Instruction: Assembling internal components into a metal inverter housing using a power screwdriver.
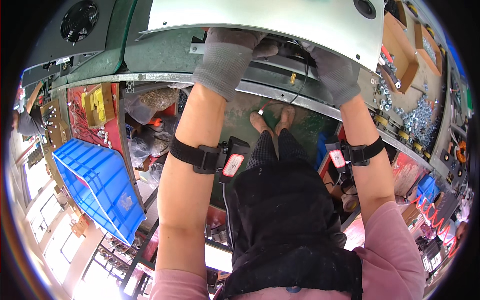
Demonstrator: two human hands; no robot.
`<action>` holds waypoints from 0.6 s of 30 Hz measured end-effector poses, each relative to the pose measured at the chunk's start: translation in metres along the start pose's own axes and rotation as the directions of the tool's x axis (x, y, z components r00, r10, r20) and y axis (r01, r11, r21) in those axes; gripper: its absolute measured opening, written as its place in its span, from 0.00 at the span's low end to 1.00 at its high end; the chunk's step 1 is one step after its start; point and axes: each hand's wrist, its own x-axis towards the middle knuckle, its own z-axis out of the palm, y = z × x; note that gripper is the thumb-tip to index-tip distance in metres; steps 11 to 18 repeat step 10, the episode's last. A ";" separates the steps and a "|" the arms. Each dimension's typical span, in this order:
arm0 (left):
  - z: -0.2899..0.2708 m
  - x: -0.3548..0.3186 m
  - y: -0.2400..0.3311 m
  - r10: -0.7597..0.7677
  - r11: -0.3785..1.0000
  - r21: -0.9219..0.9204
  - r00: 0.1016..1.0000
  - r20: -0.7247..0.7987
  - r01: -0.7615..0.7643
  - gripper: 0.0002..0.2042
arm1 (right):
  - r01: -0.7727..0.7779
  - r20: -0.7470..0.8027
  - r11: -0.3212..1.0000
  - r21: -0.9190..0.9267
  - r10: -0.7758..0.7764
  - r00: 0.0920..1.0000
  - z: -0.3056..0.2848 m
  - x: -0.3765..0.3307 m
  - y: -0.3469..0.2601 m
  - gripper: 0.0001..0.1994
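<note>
Both my hands wear grey knit gloves and reach under the near edge of a large pale metal panel [280,20] lying on the green bench. My left hand [232,52] curls around the panel's lower edge beside a small metal bracket [196,48]. My right hand [334,70] is tucked under the panel's right part, close to a black cable [303,77] that hangs down with a red-and-white connector [262,110] at its end. The fingertips of both hands are hidden by the panel. Black straps with small devices sit on both forearms.
A blue plastic bin [97,187] stands low at the left. Cardboard boxes [400,47] and piles of metal nuts and washers [417,117] lie on the bench at the right. A black fan grille [78,20] is at top left. Below are my legs and feet [272,120].
</note>
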 end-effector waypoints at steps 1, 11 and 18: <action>0.000 0.000 0.000 0.005 1.000 0.000 1.000 -0.002 -0.005 0.19 | 0.011 -0.017 0.999 -0.048 -0.012 1.000 -0.001 0.000 -0.002 0.09; -0.013 0.017 0.010 -0.175 0.983 0.107 0.933 0.315 0.149 0.23 | 0.059 -0.267 0.955 0.291 0.022 0.963 0.016 0.000 -0.001 0.10; -0.013 0.017 0.010 -0.175 0.983 0.107 0.933 0.315 0.149 0.23 | 0.059 -0.267 0.955 0.291 0.022 0.963 0.016 0.000 -0.001 0.10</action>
